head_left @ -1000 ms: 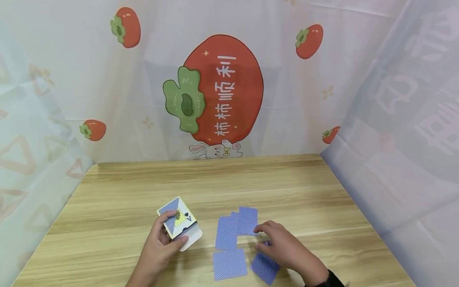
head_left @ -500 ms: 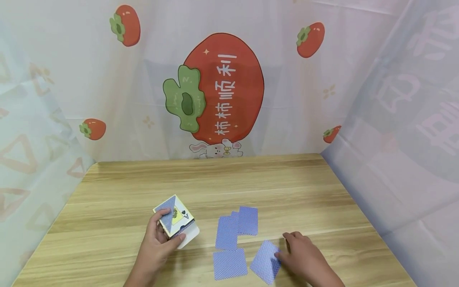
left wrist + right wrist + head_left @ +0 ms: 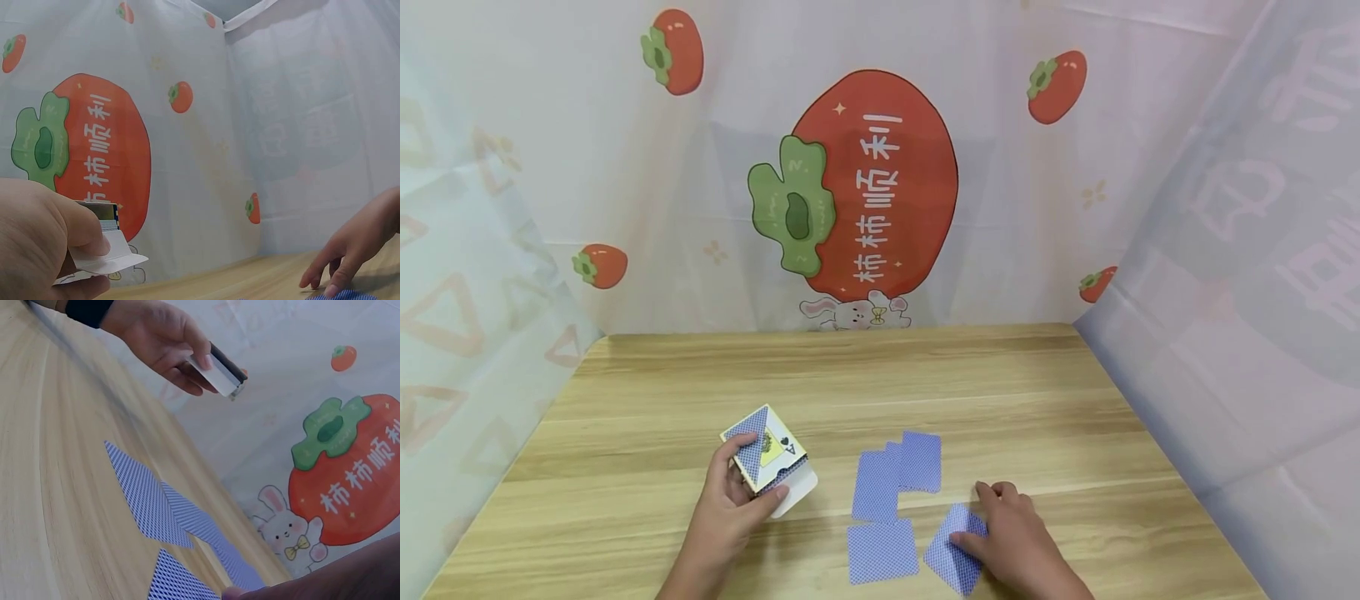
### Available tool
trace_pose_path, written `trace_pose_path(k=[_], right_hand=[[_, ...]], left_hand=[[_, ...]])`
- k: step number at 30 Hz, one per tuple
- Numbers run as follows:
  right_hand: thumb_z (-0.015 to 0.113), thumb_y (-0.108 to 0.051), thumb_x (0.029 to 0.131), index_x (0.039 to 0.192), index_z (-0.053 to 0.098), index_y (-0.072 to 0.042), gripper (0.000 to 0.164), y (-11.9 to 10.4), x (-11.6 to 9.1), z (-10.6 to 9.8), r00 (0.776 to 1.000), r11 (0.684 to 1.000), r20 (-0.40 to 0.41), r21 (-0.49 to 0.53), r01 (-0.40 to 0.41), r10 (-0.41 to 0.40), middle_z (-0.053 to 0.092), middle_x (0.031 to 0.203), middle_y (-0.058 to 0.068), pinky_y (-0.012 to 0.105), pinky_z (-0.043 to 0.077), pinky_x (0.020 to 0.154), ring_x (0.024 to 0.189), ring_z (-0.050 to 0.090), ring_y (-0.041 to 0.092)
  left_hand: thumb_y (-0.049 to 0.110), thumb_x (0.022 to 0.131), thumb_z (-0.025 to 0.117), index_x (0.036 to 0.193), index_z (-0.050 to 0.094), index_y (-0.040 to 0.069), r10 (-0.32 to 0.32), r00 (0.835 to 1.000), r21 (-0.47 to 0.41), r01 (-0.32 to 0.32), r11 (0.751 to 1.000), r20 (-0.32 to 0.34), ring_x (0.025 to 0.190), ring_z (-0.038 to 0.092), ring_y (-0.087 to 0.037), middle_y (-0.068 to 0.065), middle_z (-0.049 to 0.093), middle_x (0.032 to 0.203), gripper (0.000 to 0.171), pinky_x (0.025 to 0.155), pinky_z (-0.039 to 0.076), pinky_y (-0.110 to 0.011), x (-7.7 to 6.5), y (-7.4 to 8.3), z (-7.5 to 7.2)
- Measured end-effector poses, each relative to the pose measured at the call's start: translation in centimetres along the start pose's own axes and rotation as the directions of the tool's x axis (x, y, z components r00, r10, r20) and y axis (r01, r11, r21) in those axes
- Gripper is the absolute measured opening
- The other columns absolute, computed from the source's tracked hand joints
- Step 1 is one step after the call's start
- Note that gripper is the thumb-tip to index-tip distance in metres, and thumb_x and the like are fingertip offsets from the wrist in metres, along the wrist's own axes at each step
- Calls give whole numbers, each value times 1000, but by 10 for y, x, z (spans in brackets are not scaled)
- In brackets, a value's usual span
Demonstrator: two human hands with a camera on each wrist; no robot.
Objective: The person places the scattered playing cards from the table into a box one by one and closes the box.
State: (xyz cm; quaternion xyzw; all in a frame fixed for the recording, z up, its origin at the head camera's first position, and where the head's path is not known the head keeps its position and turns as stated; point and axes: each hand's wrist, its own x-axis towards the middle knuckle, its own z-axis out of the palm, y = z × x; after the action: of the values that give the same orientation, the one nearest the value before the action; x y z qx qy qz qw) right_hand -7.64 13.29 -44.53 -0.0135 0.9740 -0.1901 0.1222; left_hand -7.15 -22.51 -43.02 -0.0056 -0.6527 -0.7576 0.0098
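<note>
In the head view my left hand grips a playing card box with an ace of spades print and a white flap hanging open at its lower end. My left thumb lies by the flap, as the left wrist view also shows. My right hand touches a blue-backed playing card with the thumb, its other fingers reaching past the card's right edge to the table. Left of it lies another face-down card. Behind, several cards overlap. In the right wrist view only a sliver of the right hand shows.
The wooden table extends behind and to both sides of the cards. A white curtain with persimmon prints stands along the back edge and both sides.
My right hand has left the rear cards, moved right and towards me, then slid slightly left over the near right card. My left hand and box have shifted slightly left.
</note>
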Motion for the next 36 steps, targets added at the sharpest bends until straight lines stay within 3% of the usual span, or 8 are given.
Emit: trace_pose_path(k=[8, 17, 24, 36], right_hand=[[85, -56, 74, 144, 51, -4, 93, -22, 3, 12, 998, 997, -6, 31, 68, -68, 51, 133, 22, 59, 47, 94, 113, 50, 38], [83, -35, 78, 140, 54, -2, 76, -42, 7, 18, 979, 980, 28, 8, 199, -200, 51, 130, 21, 58, 45, 91, 111, 48, 37], [80, -37, 81, 137, 57, -5, 69, -49, 12, 20, 960, 961, 50, -12, 277, -276, 53, 127, 19, 55, 47, 88, 109, 50, 34], [77, -38, 84, 135, 61, -10, 60, -70, 20, 22, 949, 951, 94, -45, 307, -302, 54, 122, 10, 49, 45, 90, 107, 48, 26]], left_hand=[[-13, 84, 71, 150, 21, 10, -16, 1000, 4, 16, 1000, 6, 115, 61, -6, -28, 29, 150, 86, 90, 57, -24, 1, 1, 0], [-14, 83, 70, 150, 22, 9, 6, 1000, 4, -6, 1000, 13, 114, 62, -8, -29, 31, 148, 85, 88, 58, -25, 0, -2, 1], [-14, 84, 69, 150, 22, 8, 14, 1000, 6, -14, 1000, 24, 114, 63, -9, -30, 31, 147, 84, 87, 59, -25, 1, -3, 1], [-15, 83, 70, 149, 24, 7, 31, 999, 18, -31, 999, 21, 113, 64, -11, -30, 34, 145, 84, 89, 58, -26, 1, -5, 1]])
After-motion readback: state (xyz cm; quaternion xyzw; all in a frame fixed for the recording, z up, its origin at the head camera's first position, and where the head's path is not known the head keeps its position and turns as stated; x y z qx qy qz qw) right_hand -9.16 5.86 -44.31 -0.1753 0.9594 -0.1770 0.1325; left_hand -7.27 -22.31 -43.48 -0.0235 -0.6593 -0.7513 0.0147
